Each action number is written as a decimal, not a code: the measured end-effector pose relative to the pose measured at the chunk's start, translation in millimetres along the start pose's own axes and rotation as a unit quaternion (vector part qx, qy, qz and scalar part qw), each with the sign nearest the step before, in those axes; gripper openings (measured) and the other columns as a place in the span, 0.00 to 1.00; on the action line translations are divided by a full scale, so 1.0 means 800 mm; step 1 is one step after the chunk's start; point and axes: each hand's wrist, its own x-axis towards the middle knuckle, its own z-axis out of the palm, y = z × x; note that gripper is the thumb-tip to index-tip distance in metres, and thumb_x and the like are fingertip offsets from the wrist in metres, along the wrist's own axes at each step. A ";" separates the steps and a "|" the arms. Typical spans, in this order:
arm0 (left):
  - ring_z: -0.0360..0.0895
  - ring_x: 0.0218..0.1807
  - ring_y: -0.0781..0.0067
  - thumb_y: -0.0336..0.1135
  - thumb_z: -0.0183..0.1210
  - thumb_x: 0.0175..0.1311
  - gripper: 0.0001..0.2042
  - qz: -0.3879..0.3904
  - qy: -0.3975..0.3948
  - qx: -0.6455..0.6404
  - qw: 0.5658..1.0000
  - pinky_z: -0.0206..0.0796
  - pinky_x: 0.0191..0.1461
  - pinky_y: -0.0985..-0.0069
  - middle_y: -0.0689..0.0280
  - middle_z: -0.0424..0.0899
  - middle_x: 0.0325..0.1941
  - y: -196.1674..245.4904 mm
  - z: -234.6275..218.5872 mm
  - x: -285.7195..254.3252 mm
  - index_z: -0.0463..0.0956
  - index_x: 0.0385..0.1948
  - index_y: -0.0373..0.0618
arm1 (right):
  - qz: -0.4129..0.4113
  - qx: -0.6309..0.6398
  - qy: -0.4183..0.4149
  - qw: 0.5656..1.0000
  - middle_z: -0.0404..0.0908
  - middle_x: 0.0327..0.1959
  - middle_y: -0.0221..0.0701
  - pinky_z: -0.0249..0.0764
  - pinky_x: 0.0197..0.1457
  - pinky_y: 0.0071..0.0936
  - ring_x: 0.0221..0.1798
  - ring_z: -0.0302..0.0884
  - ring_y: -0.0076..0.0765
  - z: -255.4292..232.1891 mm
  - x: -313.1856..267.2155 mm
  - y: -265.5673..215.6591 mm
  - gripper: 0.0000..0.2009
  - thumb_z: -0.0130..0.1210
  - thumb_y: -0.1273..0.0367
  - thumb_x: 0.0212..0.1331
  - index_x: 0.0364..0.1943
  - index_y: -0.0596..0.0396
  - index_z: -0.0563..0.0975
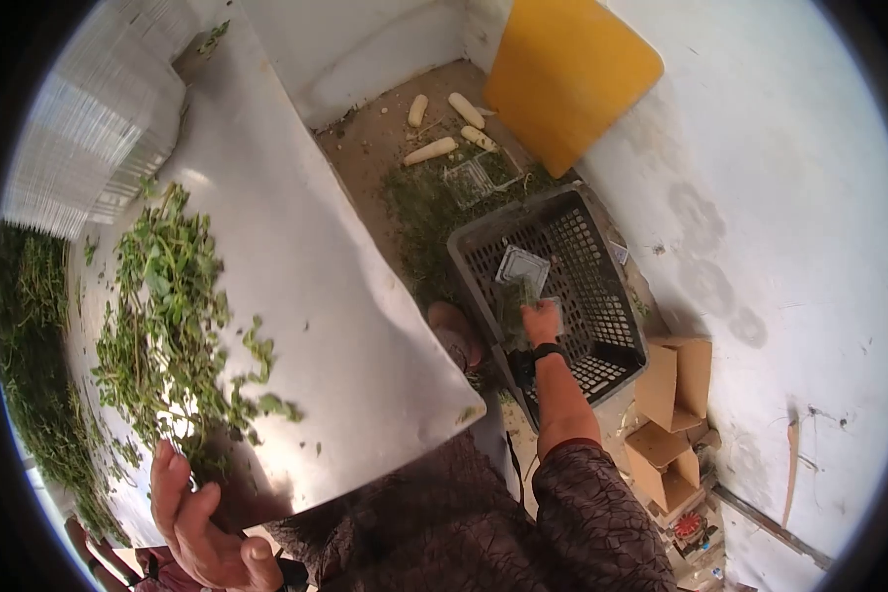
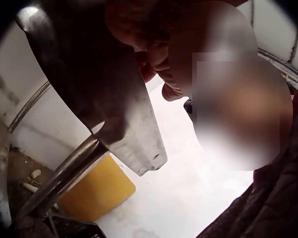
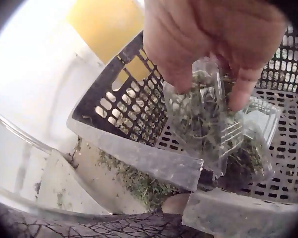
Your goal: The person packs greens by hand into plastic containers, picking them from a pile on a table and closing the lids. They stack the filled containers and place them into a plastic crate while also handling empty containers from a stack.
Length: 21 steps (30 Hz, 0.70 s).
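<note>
My right hand [image 1: 543, 323] reaches down into a black plastic crate [image 1: 472, 237]. In the right wrist view the hand [image 3: 213, 44] grips a clear plastic box [image 3: 196, 116] of green herbs between thumb and fingers. More clear boxes lie under it on the crate's slotted floor, one [image 1: 521, 268] beside the hand in the head view. My left hand [image 1: 202, 523] is at the near edge of the metal table [image 1: 335, 326], fingers spread and loosely bent, just below a pile of loose green stems [image 1: 168, 306]. It holds nothing that I can see.
Stacked clear containers [image 1: 109, 118] stand at the table's far left. A yellow board [image 1: 572, 79] leans on the wall behind the crate. Pale vegetables [image 1: 430, 151] and scattered greens lie on the floor. Cardboard boxes [image 1: 658, 464] sit right of the crate, and a shoe [image 1: 456, 331] beside it.
</note>
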 end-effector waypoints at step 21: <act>0.72 0.53 0.44 0.53 0.45 0.66 0.26 0.058 0.024 0.042 0.997 0.67 0.56 0.52 0.48 0.73 0.48 0.014 0.004 0.019 0.72 0.40 0.31 | -0.001 -0.103 -0.064 0.993 0.78 0.42 0.53 0.74 0.46 0.50 0.45 0.76 0.58 0.064 0.047 -0.046 0.15 0.50 0.68 0.59 0.47 0.64 0.71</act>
